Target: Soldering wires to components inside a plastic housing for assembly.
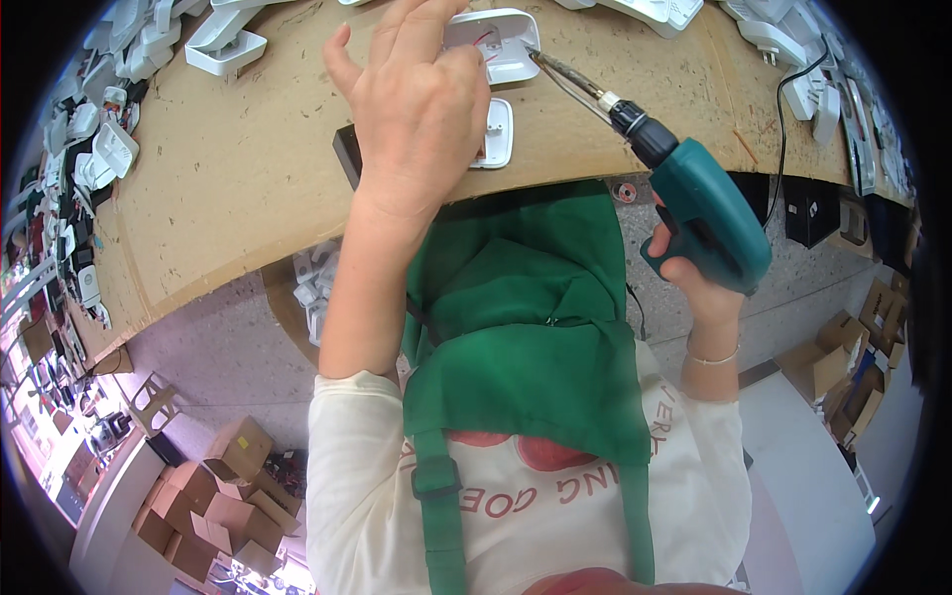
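In my right hand (700,288) is a teal soldering gun (712,206), its fingers wrapped round the handle. The gun's slim metal tip (555,67) reaches the right wall of a white plastic housing (511,61), open side up, with thin red wires inside. My left hand (421,104) is over the left side of this housing, little finger raised, the other fingers bent. Its fingertips are partly hidden, so what they pinch cannot be made out. Below the housing lies a second white shell piece (499,134), partly behind my left hand. A dark block (347,154) sits beside my left wrist.
White plastic casings (226,52) pile up along the far and left sides of the brown worktable (238,159); more casings (778,45) lie at the far right. A black cable (783,129) runs down over the table edge. Cardboard boxes (238,516) stand on the floor.
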Demonstrator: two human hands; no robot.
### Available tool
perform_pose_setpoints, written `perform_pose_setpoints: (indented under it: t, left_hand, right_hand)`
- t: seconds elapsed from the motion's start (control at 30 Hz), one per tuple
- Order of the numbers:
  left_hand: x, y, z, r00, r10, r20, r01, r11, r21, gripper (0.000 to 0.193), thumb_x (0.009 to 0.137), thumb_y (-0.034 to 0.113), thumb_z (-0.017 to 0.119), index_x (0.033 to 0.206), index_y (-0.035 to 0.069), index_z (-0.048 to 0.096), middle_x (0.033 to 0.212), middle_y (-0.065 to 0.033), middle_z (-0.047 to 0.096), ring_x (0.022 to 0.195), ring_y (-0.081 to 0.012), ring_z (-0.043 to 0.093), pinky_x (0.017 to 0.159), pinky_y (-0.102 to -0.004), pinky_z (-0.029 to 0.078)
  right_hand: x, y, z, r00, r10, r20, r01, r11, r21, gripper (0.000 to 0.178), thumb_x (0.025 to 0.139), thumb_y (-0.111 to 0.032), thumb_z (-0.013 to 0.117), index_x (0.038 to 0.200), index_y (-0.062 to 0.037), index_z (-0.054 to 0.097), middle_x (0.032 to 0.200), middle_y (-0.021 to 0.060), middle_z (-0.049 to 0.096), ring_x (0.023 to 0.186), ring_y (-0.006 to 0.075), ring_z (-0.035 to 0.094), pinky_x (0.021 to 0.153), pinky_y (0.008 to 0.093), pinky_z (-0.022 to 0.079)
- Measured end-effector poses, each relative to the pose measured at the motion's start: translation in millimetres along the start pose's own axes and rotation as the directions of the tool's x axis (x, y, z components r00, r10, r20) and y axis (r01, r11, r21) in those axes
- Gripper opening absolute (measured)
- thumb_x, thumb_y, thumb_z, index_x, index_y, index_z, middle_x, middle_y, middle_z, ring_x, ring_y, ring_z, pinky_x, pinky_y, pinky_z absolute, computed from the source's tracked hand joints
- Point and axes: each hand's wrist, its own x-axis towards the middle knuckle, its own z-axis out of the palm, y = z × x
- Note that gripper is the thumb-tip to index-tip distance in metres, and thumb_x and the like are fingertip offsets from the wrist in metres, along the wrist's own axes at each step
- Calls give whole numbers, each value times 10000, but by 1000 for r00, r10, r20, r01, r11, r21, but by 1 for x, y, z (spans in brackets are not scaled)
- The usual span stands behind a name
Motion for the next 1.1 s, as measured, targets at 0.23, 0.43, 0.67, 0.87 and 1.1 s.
perform_pose_setpoints:
  t: [0.23,0.43,0.67,0.87,1.1]
  left_hand:
    - [15,-6,-20,939,-127,320,125,992,28,54,704,22,638,742,-15,627,1042,-173,601,952,-332,559,863,-441,409]
    - [21,-16,-17,944,-100,313,135,987,-90,51,690,-29,619,716,-58,585,988,-201,584,892,-368,554,789,-410,450]
    - [31,-12,-9,949,-82,306,114,989,-90,57,696,-47,598,725,-83,565,960,-220,572,882,-382,548,790,-420,447]
    - [43,-13,-4,945,-43,325,78,992,-98,62,719,-41,580,743,-90,552,941,-224,567,863,-388,541,773,-424,445]
    - [47,-8,-3,941,-90,326,121,990,-76,54,720,-39,567,739,-87,550,939,-220,561,861,-382,538,775,-428,442]
  right_hand:
    - [5,3,14,999,30,-25,-33,990,-140,713,682,-76,828,1275,90,470,845,87,635,712,115,586,625,230,479]
    - [18,-4,24,1000,24,-6,-24,979,-201,698,689,-47,818,1282,77,473,873,83,637,702,108,580,619,220,475]
    - [26,-11,18,998,66,0,-64,974,-216,700,692,-36,814,1292,67,468,931,77,630,736,100,576,643,217,476]
    - [34,-17,16,995,86,-50,-93,981,-173,648,700,-38,813,1255,63,494,895,57,620,740,94,567,659,217,476]
    - [38,-21,15,999,38,-37,-46,967,-249,586,702,-55,817,1200,50,528,871,37,609,745,82,561,673,211,472]
